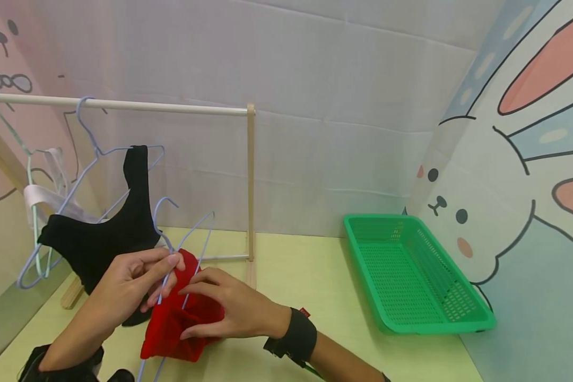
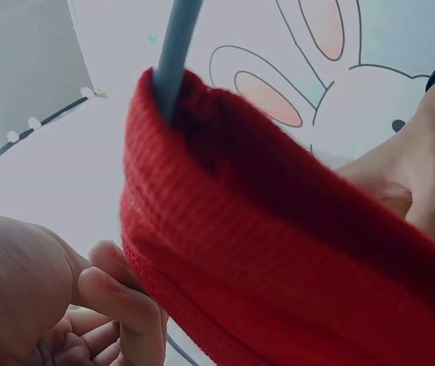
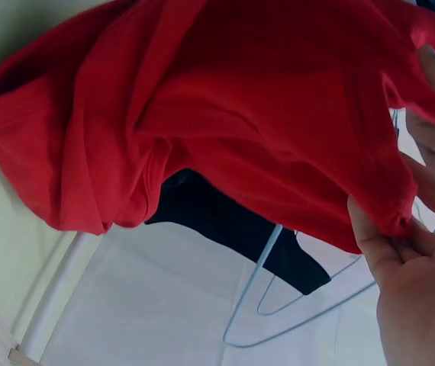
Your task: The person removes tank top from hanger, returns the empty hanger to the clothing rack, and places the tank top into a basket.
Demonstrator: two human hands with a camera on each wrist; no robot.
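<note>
A small red garment (image 1: pixel 183 313) hangs around a pale blue clothes hanger (image 1: pixel 157 217), whose lower ends show beneath the cloth. My left hand (image 1: pixel 145 276) pinches the hanger just below its hook. At the garment's right side my right hand (image 1: pixel 234 307) holds the cloth; in the right wrist view, its fingers (image 3: pixel 370 232) grip a red edge. In the left wrist view, a hanger rod (image 2: pixel 175 61) enters the red opening, and the left hand (image 2: pixel 111 305) has bent fingers beside the fabric.
A black top (image 1: pixel 119 223) on a blue hanger and a whitish garment (image 1: pixel 52 199) on a green hanger hang from a rack rail (image 1: pixel 172 107) at left. The rack's wooden post (image 1: pixel 251 185) stands behind my hands. A green basket (image 1: pixel 415 276) sits at right on the table.
</note>
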